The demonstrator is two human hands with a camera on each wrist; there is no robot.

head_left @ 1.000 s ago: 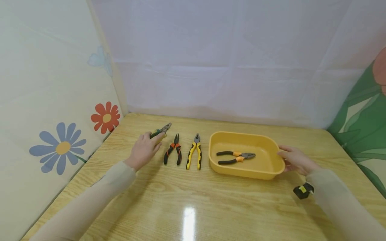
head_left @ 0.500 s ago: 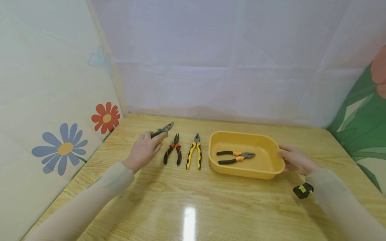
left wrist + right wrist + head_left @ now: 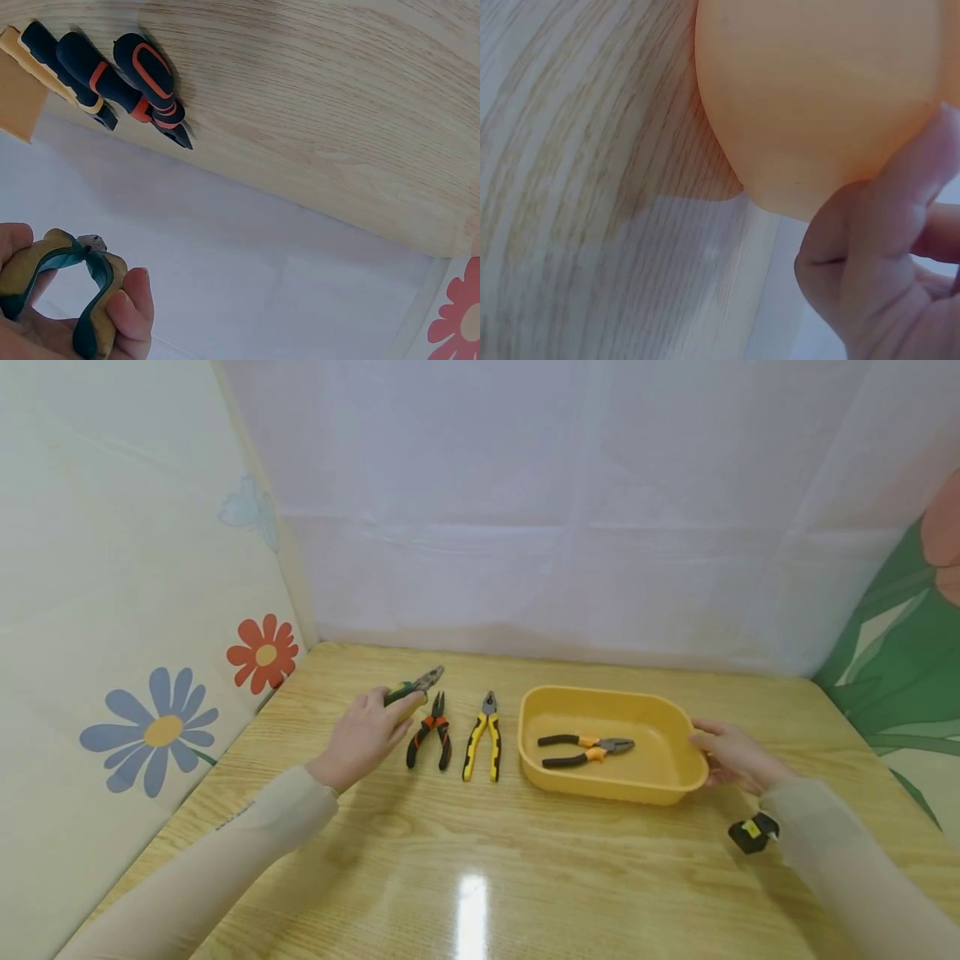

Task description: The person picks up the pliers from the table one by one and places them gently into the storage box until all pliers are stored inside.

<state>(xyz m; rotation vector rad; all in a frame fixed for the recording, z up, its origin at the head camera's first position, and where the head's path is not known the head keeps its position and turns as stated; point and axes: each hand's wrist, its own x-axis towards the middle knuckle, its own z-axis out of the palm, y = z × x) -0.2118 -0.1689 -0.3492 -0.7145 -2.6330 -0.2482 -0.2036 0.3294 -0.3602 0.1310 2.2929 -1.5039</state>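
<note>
Left hand (image 3: 363, 735) grips green-handled pliers (image 3: 420, 682), nose pointing away and rightward, probably clear of the table (image 3: 405, 852); we find yellow tub (image 3: 603, 787) well right, past red-black pliers (image 3: 433, 723) and yellow-black pliers (image 3: 491, 717), right hand (image 3: 735, 755) holding its right end.

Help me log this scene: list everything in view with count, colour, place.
Table: 1, tan, below
Tray: 1, yellow, on table
Orange pliers: 1, orange-black, in tray
Yellow pliers: 1, yellow-black, left of tray
Red pliers: 1, red-black, left of yellow pliers
Green pliers: 1, green-yellow, in left hand
Backdrops: 3, mostly pale, behind, left, right
Flowers: 2, blue and red, left backdrop
Butterfly: 1, pale blue, left backdrop
Leaves: several, green, far right
Shape: 1, pink, far right
Device: 1, black, right sleeve
Sleeves: 2, pale, both arms
Left hand: 1, bare, around green pliers
Right hand: 1, bare, tray's right end
</note>
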